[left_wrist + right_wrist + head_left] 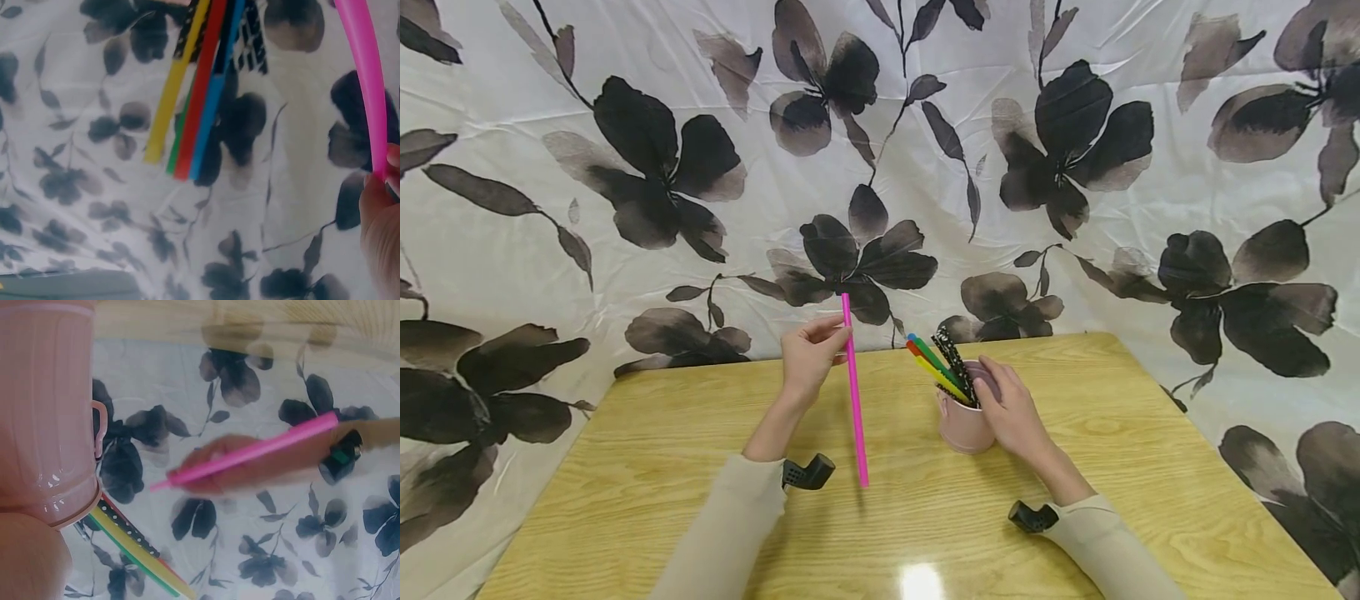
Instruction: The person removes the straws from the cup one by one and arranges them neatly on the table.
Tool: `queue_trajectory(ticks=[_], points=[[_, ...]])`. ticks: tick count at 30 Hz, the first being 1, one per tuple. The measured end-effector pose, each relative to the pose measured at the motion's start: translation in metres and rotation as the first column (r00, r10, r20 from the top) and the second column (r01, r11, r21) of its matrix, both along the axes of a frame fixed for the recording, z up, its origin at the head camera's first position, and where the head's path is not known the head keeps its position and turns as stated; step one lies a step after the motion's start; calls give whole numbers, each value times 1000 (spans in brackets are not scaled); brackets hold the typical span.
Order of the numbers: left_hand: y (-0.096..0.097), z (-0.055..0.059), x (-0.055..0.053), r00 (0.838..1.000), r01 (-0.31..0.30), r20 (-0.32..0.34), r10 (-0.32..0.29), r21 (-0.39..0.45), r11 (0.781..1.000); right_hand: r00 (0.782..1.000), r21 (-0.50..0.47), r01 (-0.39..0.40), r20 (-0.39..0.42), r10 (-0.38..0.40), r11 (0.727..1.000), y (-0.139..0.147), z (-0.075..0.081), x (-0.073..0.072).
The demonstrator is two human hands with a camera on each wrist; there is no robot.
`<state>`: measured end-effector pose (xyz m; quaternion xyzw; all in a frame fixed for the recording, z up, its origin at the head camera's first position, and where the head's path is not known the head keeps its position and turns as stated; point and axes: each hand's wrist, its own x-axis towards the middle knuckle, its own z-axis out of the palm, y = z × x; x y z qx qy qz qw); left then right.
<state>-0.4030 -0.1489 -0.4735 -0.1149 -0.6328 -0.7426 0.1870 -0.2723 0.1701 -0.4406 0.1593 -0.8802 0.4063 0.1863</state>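
Observation:
My left hand (805, 358) pinches a long pink straw (856, 408) near its upper end, between thumb and fingertips. The straw hangs almost upright above the table, its lower end tilted a little to the right. To the right, my right hand (1013, 410) grips the side and rim of a pink bucket (966, 432), which leans slightly. A small loop handle (99, 428) shows on the bucket's side in the right wrist view. Out of the bucket stick several straws: yellow (172, 100), red (201, 94), green, blue and black with white marks (953, 357). Their lower ends are hidden inside.
Both hands work over a light wooden table (647, 467). Behind it and at the sides hangs a white cloth (955, 267) with dark flowers. Each wrist wears a small black camera (808, 472).

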Motion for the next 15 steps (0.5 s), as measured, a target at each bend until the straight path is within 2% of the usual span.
queue_trajectory(ticks=[1,2,3,5,7,9,11,14,15], points=[[-4,-23,-19,1000,-16,11,16,-12,1000,1000,1,-2,0,2,1000,0,0,0],[-4,-34,-26,999,-25,23,26,-26,999,1000,2,-4,0,4,1000,0,1,0],[-3,-43,-30,999,-27,31,28,-30,999,1000,3,-5,0,5,1000,0,1,0],[3,-48,-26,997,-33,62,36,-52,998,1000,4,-8,1,8,1000,0,2,1],[9,-49,-19,995,-20,100,25,-49,999,1000,5,-8,-1,8,1000,0,2,1],[19,-26,6,985,-32,166,44,-74,997,1000,4,-9,-1,9,1000,0,2,1],[26,-15,21,980,-31,191,49,-95,995,1000,2,-10,-4,10,1000,0,1,1],[32,-11,31,974,-34,216,62,-131,991,1000,3,-8,-6,8,1000,0,1,2],[31,-22,24,977,-28,207,59,-147,989,1000,2,-7,-9,7,1000,-1,1,2]])
